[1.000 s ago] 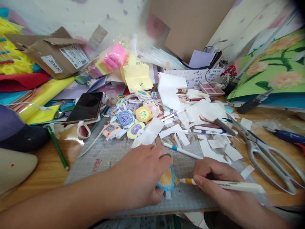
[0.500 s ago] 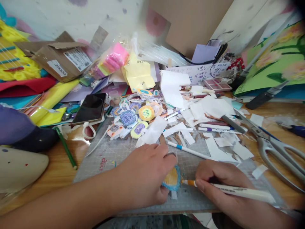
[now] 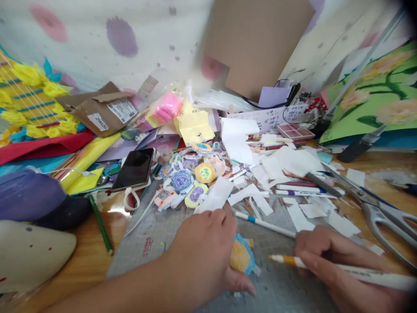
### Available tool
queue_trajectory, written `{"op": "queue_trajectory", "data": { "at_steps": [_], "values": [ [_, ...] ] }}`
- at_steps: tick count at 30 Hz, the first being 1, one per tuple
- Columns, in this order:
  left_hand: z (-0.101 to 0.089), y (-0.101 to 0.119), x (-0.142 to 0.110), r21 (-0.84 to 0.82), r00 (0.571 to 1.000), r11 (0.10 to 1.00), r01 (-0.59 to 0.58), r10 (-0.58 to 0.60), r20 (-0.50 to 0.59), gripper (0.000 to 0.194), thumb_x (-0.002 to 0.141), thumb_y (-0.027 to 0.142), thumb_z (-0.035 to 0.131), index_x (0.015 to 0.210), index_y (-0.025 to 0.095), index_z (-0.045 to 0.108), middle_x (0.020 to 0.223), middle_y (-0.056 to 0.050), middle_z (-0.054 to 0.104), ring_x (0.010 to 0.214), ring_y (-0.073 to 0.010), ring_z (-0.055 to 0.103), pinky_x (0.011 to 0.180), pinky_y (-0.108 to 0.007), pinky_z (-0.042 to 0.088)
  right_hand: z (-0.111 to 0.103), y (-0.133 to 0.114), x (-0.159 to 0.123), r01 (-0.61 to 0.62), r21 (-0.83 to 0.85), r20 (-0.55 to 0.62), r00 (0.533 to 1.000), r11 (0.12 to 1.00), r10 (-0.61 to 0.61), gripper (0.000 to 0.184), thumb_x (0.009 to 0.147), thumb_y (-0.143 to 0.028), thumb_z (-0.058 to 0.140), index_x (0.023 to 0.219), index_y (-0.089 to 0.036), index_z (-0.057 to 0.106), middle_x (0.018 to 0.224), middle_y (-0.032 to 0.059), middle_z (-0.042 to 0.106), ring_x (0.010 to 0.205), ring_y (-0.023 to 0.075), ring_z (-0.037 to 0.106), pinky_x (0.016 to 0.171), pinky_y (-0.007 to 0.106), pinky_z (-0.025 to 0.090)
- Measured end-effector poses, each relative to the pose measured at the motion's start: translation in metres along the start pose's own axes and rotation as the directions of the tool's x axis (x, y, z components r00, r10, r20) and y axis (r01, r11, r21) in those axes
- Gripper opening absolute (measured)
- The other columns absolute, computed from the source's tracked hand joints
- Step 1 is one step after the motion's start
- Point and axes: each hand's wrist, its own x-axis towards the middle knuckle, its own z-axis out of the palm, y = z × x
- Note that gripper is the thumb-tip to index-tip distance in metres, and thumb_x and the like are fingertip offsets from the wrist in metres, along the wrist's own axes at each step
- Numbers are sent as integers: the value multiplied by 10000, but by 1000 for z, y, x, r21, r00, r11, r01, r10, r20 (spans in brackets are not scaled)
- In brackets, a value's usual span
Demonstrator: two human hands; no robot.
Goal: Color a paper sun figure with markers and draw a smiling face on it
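Left hand [image 3: 203, 256] pinching the small orange paper cutout with blue edge [image 3: 241, 257] on the grey cutting mat [image 3: 156, 226], right hand [image 3: 325, 261] fingers closed round a white orange-tipped marker [image 3: 325, 266], tip just beside the cutout.

Open grey gridded cutting mat [image 3: 153, 226] at front left and between the two hands. Blocked beyond: heap of round coloured paper cutouts [image 3: 192, 176] and white paper scraps [image 3: 293, 165], a white blue-banded pen [image 3: 263, 222] lying across. Large steel scissors [image 3: 381, 213] bar the right; black smartphone [image 3: 133, 169] and green pencil [image 3: 100, 224] hem the left.
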Motion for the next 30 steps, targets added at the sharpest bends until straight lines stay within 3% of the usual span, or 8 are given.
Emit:
{"op": "queue_trajectory", "data": {
  "at_steps": [4,10,18,25,30],
  "values": [
    [-3,-1,-1,33,998,998,-52,52,24,787,423,781,672,879,145,587,922,-109,612,834,-315,601,761,-443,501,-9,-6,0,-19,26,125,992,1000,15,232,831,-338,572,621,-241,550,588,-29,557,515,137,502,437,207,391],
    [1,-2,-7,90,996,993,-75,79,-49,449,621,522,697,880,180,568,902,-74,596,827,-306,591,728,-456,493,-1,-17,6,36,20,285,958,999,-41,195,818,-274,541,631,-225,518,570,-20,532,519,142,474,456,233,370],
    [3,1,-10,67,985,993,-96,105,-139,269,701,308,598,943,204,543,941,-65,550,860,-281,555,746,-450,481,8,-21,6,116,-39,298,949,992,-99,209,815,-284,518,618,-216,506,554,-19,533,504,140,487,458,239,372],
    [2,2,-10,61,983,991,-118,125,-137,263,707,287,575,950,193,535,957,-78,547,869,-284,548,754,-445,479,12,-27,7,216,-120,341,926,969,-164,224,817,-240,506,596,-213,479,531,-25,528,477,125,487,453,234,355],
    [2,1,-9,63,983,992,-114,122,-139,278,714,319,602,953,194,535,964,-77,553,881,-286,550,764,-444,473,11,-25,7,165,-106,320,939,981,-123,237,830,-284,509,604,-215,492,537,-16,530,481,134,487,447,239,367]
  ]
}}
